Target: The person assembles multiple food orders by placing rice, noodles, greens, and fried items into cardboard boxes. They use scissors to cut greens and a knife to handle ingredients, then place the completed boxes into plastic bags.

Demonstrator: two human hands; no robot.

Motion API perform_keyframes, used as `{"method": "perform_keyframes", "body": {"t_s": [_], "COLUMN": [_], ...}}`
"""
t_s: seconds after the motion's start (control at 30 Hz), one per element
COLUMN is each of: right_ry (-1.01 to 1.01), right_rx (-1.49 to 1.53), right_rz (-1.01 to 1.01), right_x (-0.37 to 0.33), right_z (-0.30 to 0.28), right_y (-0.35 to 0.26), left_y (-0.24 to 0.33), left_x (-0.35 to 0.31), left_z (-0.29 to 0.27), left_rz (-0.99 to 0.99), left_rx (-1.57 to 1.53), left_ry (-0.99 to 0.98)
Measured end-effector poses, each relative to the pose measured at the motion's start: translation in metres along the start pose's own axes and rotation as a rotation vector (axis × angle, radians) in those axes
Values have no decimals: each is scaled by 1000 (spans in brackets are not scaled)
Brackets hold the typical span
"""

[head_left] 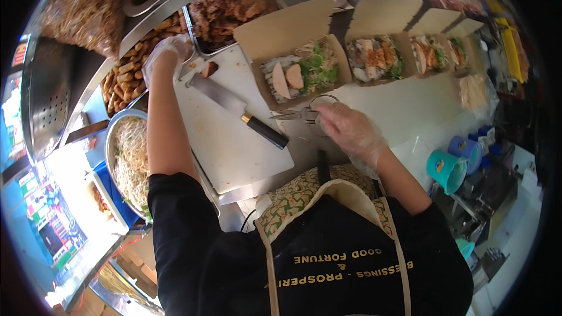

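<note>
Left hand (pixel 168 52), gloved, reaches out to the tray of fried rolls (pixel 126 79); fingers curled down over the rolls, but whether they pinch one cannot be told from this angle. Right hand (pixel 349 131), gloved, rests on the counter (pixel 404 108) with fingers loosely bent around the scissors (pixel 304 114), which lie just in front of the nearest box (pixel 298 70).

That box stands open, holding noodles, greens and sliced meat. Three more open boxes (pixel 410 50) run in a row to its right.

Cutting board (pixel 225 134) sits between the arms; a cleaver (pixel 237 108) lies diagonally across it, black handle toward the right hand. A small browned piece (pixel 209 69) lies at the board's far edge.

Tray of dark meat (pixel 231 9) behind the board. Bowl of noodles (pixel 130 161) left of the left arm. Teal cups (pixel 448 169) at far right.
</note>
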State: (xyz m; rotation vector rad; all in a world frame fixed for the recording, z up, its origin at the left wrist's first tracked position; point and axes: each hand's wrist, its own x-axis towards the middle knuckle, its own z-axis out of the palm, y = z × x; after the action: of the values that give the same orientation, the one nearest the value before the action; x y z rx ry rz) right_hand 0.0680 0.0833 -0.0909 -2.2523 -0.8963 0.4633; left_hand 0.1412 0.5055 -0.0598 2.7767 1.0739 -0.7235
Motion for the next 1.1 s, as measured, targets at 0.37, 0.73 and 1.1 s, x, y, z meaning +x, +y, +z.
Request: {"method": "perform_keyframes", "body": {"t_s": [0.37,0.73,1.1], "right_ry": [-105,-258,-338], "right_rx": [-416,-459,-41], "right_rz": [38,38,111], "right_x": [-6,15,-22], "right_z": [57,66,-1], "right_y": [42,36,16], "left_y": [7,163,23], "left_x": [-112,-128,-104], "left_z": [62,68,25], "left_rz": [542,402,227], "left_rx": [-1068,-243,-277], "left_ry": [-380,-316,-61]}}
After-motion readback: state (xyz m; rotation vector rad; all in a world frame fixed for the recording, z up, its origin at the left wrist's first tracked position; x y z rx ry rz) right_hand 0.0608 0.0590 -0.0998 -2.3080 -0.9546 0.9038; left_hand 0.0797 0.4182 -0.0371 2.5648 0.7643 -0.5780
